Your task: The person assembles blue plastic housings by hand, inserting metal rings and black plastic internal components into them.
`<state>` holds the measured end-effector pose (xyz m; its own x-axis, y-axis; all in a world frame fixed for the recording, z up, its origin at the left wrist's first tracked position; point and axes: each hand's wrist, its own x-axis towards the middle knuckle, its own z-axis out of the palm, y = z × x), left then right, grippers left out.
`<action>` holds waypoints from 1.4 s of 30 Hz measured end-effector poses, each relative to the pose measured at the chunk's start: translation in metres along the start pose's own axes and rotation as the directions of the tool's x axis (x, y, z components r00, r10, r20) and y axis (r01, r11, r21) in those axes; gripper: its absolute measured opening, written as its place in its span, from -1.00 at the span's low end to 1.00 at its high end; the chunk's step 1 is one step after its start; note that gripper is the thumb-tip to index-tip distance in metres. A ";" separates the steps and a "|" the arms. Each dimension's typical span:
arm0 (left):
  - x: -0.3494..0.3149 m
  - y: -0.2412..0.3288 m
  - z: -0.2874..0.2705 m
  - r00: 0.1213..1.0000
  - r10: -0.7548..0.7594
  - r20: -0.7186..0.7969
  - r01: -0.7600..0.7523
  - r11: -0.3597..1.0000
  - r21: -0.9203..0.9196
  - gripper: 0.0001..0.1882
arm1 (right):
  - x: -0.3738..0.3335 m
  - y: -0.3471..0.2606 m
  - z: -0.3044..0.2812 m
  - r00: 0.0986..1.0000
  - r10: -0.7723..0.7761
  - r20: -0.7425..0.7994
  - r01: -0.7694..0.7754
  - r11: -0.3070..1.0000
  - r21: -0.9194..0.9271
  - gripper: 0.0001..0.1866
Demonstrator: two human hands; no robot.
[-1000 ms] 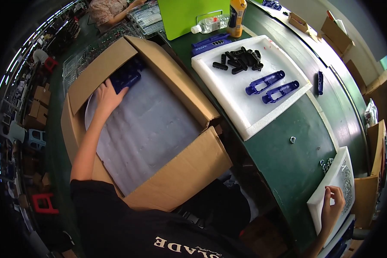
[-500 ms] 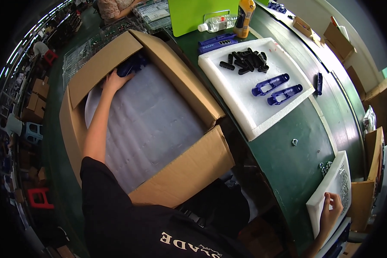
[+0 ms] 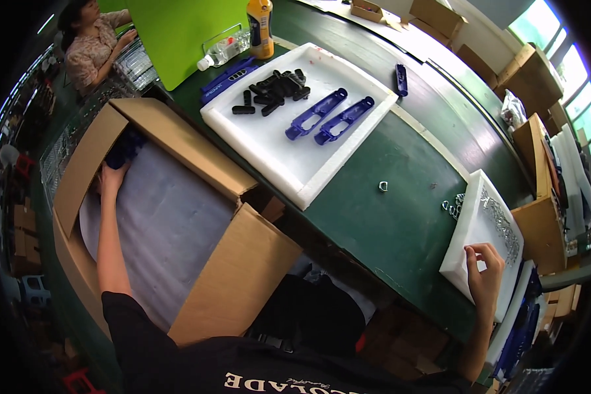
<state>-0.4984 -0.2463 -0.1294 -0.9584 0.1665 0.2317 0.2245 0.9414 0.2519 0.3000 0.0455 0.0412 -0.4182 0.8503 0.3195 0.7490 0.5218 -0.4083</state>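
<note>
My left hand [image 3: 114, 173] reaches deep into a cardboard box [image 3: 240, 282], its fingers closed around a dark blue plastic housing [image 3: 119, 156] at the far inner corner. The flap and shadow partly hide the fingertips. Over at the right, my right hand [image 3: 486, 269] hovers above a white foam tray [image 3: 458, 230] of small metal pieces [image 3: 499, 220]. Thumb and forefinger meet in a pinch; anything between them is too small to make out. Small metal rings [image 3: 452, 206] lie beside that tray, and one D-shaped ring [image 3: 383, 186] sits alone on the green table.
A larger foam tray [image 3: 302, 177] holds black plastic pieces [image 3: 276, 88] and two blue housings [image 3: 331, 118]. Behind it stand an orange drink bottle [image 3: 261, 29], a lying clear bottle [image 3: 224, 51] and a green board [image 3: 177, 33]. Another person [image 3: 88, 49] sits at the far left.
The view has swung to the right, so the box and trays appear farther left. My left hand stays at the blue housing in the box; my right hand remains pinched over the small-parts tray.
</note>
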 end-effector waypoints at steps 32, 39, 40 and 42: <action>-0.108 0.009 -0.132 0.898 0.159 0.411 0.077 0.863 -0.500 -0.74 | -0.003 0.023 0.002 1.000 0.018 -0.017 -0.018 1.000 0.009 -0.89; -0.222 0.034 -0.257 0.781 0.114 0.614 0.422 0.628 -0.654 -0.69 | 0.001 0.021 0.000 0.997 0.062 -0.036 -0.062 0.998 0.025 -0.90; -0.231 0.041 -0.261 0.779 0.109 0.618 0.429 0.626 -0.651 -0.69 | 0.002 0.020 0.005 0.998 0.049 -0.032 -0.049 0.999 0.017 -0.90; -0.243 0.085 -0.266 0.776 0.423 0.467 0.112 0.637 -0.763 -0.66 | 0.002 0.024 0.004 0.996 0.071 -0.044 -0.071 0.997 0.010 -0.90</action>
<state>-0.1989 -0.2845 0.0860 -0.7314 0.6646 -0.1526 0.1697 0.3942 0.9032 0.3149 0.0602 0.0292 -0.3407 0.8815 0.3270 0.7715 0.4609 -0.4386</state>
